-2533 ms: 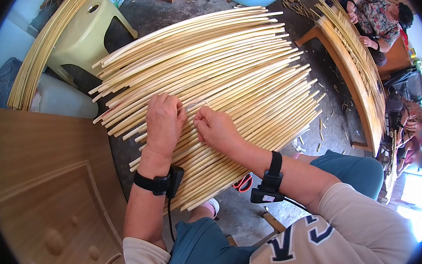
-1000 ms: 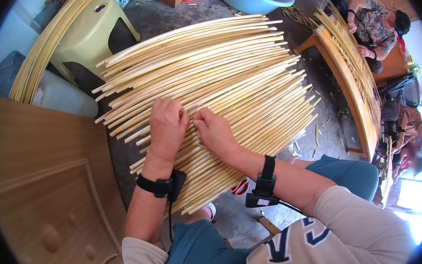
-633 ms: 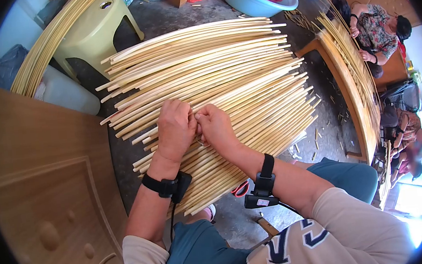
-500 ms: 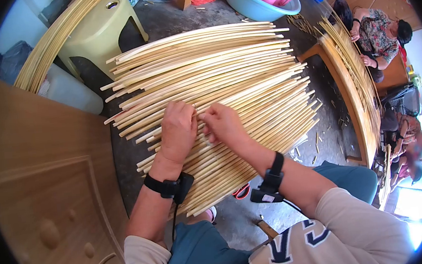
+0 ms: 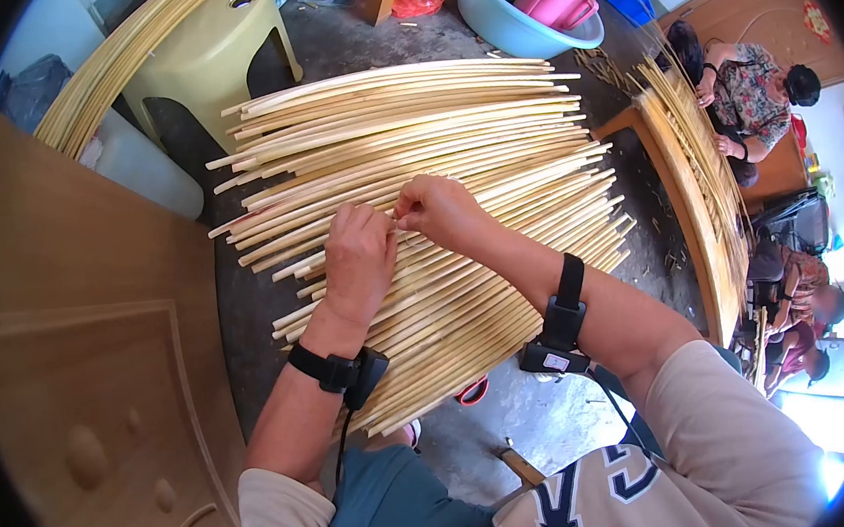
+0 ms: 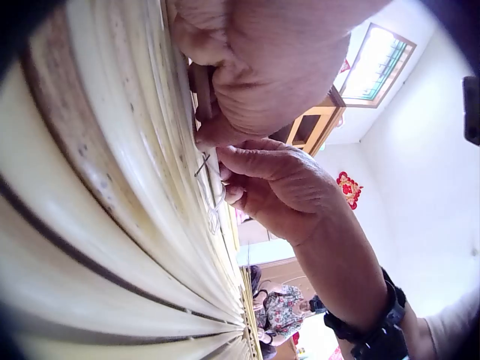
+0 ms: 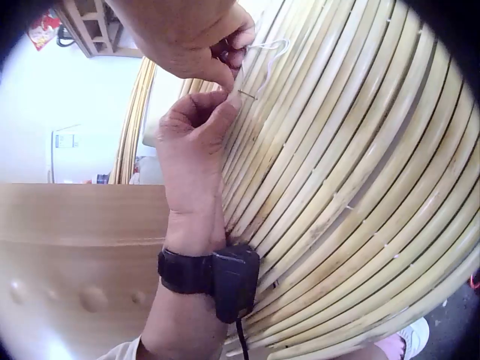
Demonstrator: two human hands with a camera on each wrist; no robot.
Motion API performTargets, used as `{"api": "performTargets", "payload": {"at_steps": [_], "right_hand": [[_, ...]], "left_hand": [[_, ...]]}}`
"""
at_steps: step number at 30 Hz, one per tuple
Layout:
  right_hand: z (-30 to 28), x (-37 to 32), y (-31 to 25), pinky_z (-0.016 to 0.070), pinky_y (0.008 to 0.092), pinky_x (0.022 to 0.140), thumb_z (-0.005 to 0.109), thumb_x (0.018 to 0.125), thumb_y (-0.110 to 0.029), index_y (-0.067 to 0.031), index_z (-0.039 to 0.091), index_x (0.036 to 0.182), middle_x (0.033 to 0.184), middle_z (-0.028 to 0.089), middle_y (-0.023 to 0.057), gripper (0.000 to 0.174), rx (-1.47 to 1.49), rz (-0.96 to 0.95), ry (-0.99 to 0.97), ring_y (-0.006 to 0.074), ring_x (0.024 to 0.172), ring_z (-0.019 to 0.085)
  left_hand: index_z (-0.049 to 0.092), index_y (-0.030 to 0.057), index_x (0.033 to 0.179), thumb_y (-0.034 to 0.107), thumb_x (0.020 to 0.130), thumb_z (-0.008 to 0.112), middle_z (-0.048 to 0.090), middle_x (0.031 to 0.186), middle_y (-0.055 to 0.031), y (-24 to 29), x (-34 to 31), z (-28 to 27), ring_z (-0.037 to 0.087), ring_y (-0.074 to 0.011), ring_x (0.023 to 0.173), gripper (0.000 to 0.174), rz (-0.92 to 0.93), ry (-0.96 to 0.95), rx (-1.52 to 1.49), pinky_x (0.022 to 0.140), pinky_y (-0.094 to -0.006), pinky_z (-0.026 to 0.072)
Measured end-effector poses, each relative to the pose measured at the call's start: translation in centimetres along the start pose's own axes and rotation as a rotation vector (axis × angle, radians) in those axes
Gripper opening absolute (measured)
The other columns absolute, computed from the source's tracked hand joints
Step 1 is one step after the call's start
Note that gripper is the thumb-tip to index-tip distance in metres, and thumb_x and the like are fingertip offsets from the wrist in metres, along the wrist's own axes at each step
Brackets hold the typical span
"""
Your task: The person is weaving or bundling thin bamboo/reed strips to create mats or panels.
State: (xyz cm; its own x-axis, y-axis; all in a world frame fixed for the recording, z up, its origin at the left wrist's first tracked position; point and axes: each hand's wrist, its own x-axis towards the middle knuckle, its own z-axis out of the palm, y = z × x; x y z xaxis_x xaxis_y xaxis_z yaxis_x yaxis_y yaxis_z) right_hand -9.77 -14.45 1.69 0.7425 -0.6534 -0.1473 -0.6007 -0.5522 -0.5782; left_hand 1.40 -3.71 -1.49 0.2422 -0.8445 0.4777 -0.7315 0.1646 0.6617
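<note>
Under both hands lies a broad mat of pale peeled sticks (image 5: 490, 117), side by side, with small white stitches (image 7: 349, 206) across several of them. My left hand (image 5: 359, 254) rests over its left half, thumb and forefinger pinched together. A thin, needle-like metal piece (image 7: 248, 94) sticks out at those fingertips. My right hand (image 5: 442, 209) meets the left one tip to tip, its fingers curled in a pinch on white thread (image 7: 279, 49). The thread loops over the sticks beside it, also visible as white thread (image 6: 214, 219) in the left wrist view.
A wooden panel (image 5: 96, 322) stands close on the left. Behind are a cream stool (image 5: 209, 61), a stick bundle (image 5: 114, 75) and a blue basin (image 5: 512, 25). Red-handled scissors (image 5: 473, 392) lie below the mat. Other people (image 5: 754, 99) sit at right by a wooden bench (image 5: 683, 210).
My right hand has risen from beside and below the left hand to its fingertips, with the right forearm swung outward. The left hand has shifted slightly right and stays pinched.
</note>
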Motion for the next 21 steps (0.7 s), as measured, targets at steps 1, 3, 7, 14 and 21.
{"api": "performTargets", "payload": {"at_steps": [1, 3, 7, 14, 21], "right_hand": [[0.0, 0.1, 0.1, 0.0477, 0.0398, 0.068, 0.071, 0.070, -0.017, -0.0076, 0.064, 0.073, 0.078, 0.062, 0.0099, 0.012, 0.042, 0.047, -0.028, 0.0296, 0.079, 0.059], [-0.2, 0.3, 0.1, 0.0478, 0.0399, 0.066, 0.072, 0.069, -0.017, -0.0073, 0.064, 0.073, 0.076, 0.063, 0.0100, 0.013, 0.079, 0.094, -0.058, 0.0293, 0.077, 0.060], [0.2, 0.4, -0.2, 0.0477, 0.0400, 0.064, 0.071, 0.069, -0.017, -0.0062, 0.063, 0.072, 0.074, 0.063, 0.0114, 0.014, 0.020, 0.097, -0.034, 0.0300, 0.075, 0.061], [1.5, 0.7, -0.4, 0.0471, 0.0400, 0.062, 0.070, 0.070, -0.015, -0.0050, 0.063, 0.072, 0.071, 0.062, 0.0131, 0.013, 0.047, 0.164, 0.177, 0.0306, 0.069, 0.061], [0.5, 0.3, -0.2, 0.0433, 0.0284, 0.053, 0.070, 0.072, -0.010, -0.0005, 0.061, 0.073, 0.063, 0.059, 0.0064, 0.014, 0.223, 0.167, 0.020, 0.0130, 0.057, 0.052]], "left_hand": [[0.055, 0.0045, 0.073, -0.004, 0.063, 0.067, 0.052, 0.074, -0.0102, 0.0, -0.1, 0.2, 0.051, -0.0309, 0.077, 0.018, -0.007, 0.013, 0.007, 0.067, -0.0389, 0.0429], [0.055, 0.0051, 0.073, -0.003, 0.063, 0.068, 0.052, 0.073, -0.0096, 0.2, -0.2, 0.4, 0.051, -0.0306, 0.077, 0.017, -0.016, 0.030, 0.012, 0.067, -0.0389, 0.0427], [0.055, 0.0065, 0.071, 0.000, 0.063, 0.068, 0.052, 0.072, -0.0087, 0.1, -0.4, 0.7, 0.051, -0.0299, 0.076, 0.016, -0.028, 0.080, 0.103, 0.067, -0.0389, 0.0419], [0.053, 0.0065, 0.066, 0.004, 0.067, 0.061, 0.051, 0.069, -0.0083, 0.0, -0.4, 1.0, 0.049, -0.0277, 0.073, 0.009, 0.013, 0.093, 0.134, 0.067, -0.0377, 0.0404], [0.053, 0.0070, 0.069, 0.001, 0.064, 0.065, 0.050, 0.070, -0.0083, 0.1, -0.6, 1.0, 0.049, -0.0297, 0.074, 0.014, -0.003, 0.128, 0.109, 0.066, -0.0389, 0.0408]]}}
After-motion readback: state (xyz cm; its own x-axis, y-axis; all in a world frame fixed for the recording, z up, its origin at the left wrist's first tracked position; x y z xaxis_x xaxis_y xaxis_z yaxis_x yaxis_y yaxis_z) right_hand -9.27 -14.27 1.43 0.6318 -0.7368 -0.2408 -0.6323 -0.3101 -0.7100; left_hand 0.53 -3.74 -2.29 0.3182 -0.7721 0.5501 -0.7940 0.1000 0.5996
